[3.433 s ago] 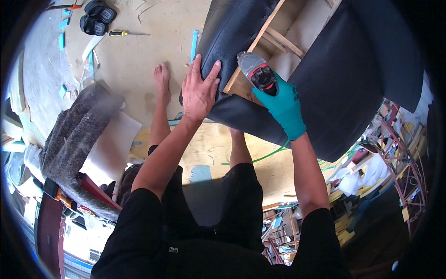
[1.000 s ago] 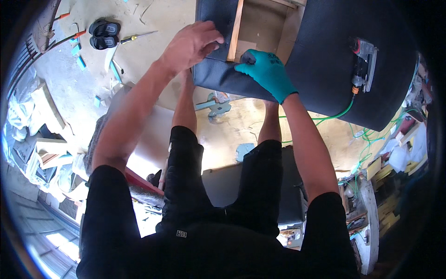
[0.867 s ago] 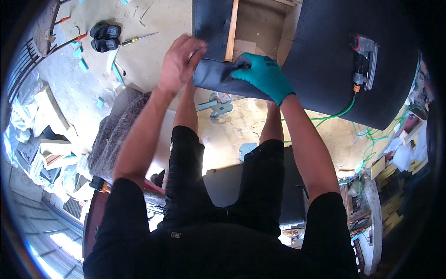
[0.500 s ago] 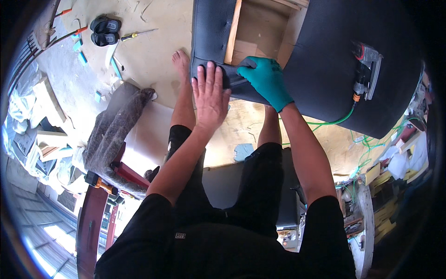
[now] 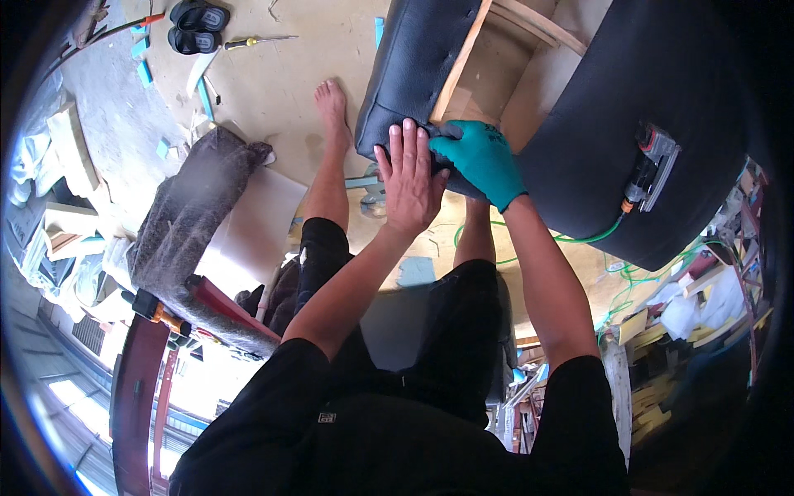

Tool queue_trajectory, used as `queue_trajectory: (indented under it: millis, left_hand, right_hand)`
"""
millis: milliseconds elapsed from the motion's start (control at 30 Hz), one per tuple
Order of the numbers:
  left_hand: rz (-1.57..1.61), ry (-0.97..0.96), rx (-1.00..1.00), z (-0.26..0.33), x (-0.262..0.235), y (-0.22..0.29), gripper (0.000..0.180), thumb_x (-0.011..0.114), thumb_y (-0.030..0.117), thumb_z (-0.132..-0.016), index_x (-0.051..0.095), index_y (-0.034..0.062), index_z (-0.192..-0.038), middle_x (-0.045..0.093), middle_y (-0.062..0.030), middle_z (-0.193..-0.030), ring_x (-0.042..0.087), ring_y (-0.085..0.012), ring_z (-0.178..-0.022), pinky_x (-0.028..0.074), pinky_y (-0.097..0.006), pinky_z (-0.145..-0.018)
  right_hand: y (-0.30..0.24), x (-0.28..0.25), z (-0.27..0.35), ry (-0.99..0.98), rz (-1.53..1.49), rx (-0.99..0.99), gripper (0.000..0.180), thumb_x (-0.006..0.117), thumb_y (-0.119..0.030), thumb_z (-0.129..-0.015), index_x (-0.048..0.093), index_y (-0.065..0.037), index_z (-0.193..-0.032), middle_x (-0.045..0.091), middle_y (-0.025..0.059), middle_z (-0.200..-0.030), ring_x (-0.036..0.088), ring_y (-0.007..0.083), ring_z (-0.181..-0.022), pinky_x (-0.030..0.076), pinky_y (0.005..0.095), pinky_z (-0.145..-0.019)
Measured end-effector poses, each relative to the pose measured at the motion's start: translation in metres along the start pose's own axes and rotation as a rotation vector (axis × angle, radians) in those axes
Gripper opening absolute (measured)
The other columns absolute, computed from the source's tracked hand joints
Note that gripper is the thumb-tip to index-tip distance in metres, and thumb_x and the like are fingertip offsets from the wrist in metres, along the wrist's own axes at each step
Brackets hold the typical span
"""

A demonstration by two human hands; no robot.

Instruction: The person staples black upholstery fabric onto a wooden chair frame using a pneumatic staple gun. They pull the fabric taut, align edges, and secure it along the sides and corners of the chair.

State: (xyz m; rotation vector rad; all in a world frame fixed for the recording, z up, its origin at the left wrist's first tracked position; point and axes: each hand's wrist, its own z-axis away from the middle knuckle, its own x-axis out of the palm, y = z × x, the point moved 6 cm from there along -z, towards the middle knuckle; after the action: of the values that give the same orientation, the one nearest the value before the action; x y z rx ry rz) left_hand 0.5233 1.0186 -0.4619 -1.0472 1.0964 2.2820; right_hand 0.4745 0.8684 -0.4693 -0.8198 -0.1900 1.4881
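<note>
In front of me is a piece of furniture, possibly a sofa part, padded and covered in black leather-like material (image 5: 409, 62). A wooden strip (image 5: 460, 62) edges its open box-like inside. My bare left hand (image 5: 408, 183) lies flat on the cover at the near corner, fingers stretched out. Right beside it, my right hand (image 5: 484, 161), in a teal work glove, is closed on the edge of the cover by the end of the strip. The glove hides the exact grip. A pneumatic stapler (image 5: 651, 169) rests on the black panel to the right, joined to a green air hose (image 5: 597, 238).
Grey fuzzy fabric (image 5: 186, 198) hangs over a dark red metal frame (image 5: 136, 397) at left, with an orange-and-black tool (image 5: 157, 312) near it. Black sandals (image 5: 198, 26) and a yellow-handled screwdriver (image 5: 248, 41) lie at far left. Scraps (image 5: 695, 310) pile up at right.
The upholstered piece has shifted right and turned slightly in view. My left hand has moved right, closer to the gloved hand, which keeps its hold on the cover's edge.
</note>
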Motion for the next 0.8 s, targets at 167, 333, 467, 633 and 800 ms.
queue_trajectory:
  millis: [167, 333, 467, 633, 800]
  left_hand:
    - [0.011, 0.041, -0.001, 0.004, 0.007, 0.003, 0.087, 0.067, 0.033, -0.094, 0.025, -0.0053, -0.159, 0.016, -0.0278, -0.170, 0.009, -0.0468, -0.159, 0.003, -0.067, -0.124]
    - [0.131, -0.030, 0.007, 0.004, -0.014, 0.002, 0.078, 0.068, 0.027, -0.095, 0.033, 0.0038, -0.161, 0.021, -0.0223, -0.171, 0.014, -0.0408, -0.160, 0.007, -0.062, -0.126]
    - [0.345, 0.340, -0.196, -0.008, -0.055, -0.065, 0.072, 0.066, 0.030, -0.101, 0.035, 0.0049, -0.161, 0.037, -0.0220, -0.165, 0.031, -0.0355, -0.156, 0.022, -0.052, -0.125]
    - [0.786, 0.262, -0.458, -0.009, -0.026, -0.102, 0.059, 0.068, 0.030, -0.103, 0.052, 0.0007, -0.151, 0.066, -0.0126, -0.132, 0.057, -0.0168, -0.099, 0.048, -0.029, -0.085]
    - [1.026, 0.285, -0.665, 0.018, -0.016, -0.113, 0.044, 0.068, 0.019, -0.103, 0.061, -0.0003, -0.142, 0.065, -0.0170, -0.142, 0.062, -0.0190, -0.126, 0.049, -0.031, -0.107]
  right_hand:
    - [0.013, 0.003, 0.009, 0.135, 0.076, -0.159, 0.031, 0.066, -0.039, -0.093, 0.074, -0.009, -0.091, 0.071, 0.0222, -0.090, 0.070, 0.0417, -0.085, 0.055, 0.0495, -0.074]
    - [0.019, 0.004, 0.001, 0.075, 0.064, -0.090, 0.027, 0.067, -0.036, -0.094, 0.075, -0.011, -0.091, 0.072, 0.0191, -0.089, 0.070, 0.0413, -0.083, 0.055, 0.0486, -0.073]
    - [0.012, 0.000, 0.008, 0.067, 0.033, -0.049, 0.026, 0.068, -0.035, -0.095, 0.075, -0.010, -0.094, 0.072, 0.0192, -0.087, 0.070, 0.0400, -0.082, 0.055, 0.0480, -0.072]
    - [0.008, 0.003, 0.009, 0.101, 0.048, -0.095, 0.024, 0.068, -0.032, -0.095, 0.076, -0.009, -0.098, 0.072, 0.0172, -0.084, 0.071, 0.0370, -0.079, 0.055, 0.0458, -0.072]
    - [0.001, 0.000, 0.007, 0.013, 0.000, -0.009, 0.025, 0.068, -0.033, -0.095, 0.077, -0.011, -0.099, 0.072, 0.0163, -0.084, 0.072, 0.0365, -0.080, 0.055, 0.0442, -0.071]
